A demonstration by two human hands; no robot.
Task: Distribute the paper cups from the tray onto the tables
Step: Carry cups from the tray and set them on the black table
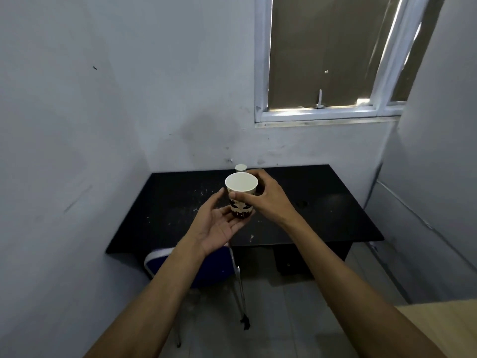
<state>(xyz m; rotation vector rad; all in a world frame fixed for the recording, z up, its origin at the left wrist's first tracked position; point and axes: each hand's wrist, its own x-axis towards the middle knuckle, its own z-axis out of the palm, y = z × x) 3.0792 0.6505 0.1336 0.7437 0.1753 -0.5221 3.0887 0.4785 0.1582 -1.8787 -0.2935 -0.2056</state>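
Note:
A patterned paper cup (pixel 241 192) with a white inside is held upright in the air above the black table (pixel 322 215). My right hand (pixel 268 200) grips it near the rim, thumb in front and fingers curled round the back. My left hand (pixel 219 220) cups its base from below, palm up and fingers relaxed. A second paper cup (pixel 241 167) stands on the table's far edge by the wall, partly hidden behind the held cup. No tray is in view.
A blue chair (pixel 206 267) with metal legs is pushed under the table's front edge. Grey walls close in on the left, back and right, with a window (pixel 327 60) above the table. A light wooden surface (pixel 438 321) shows at the bottom right.

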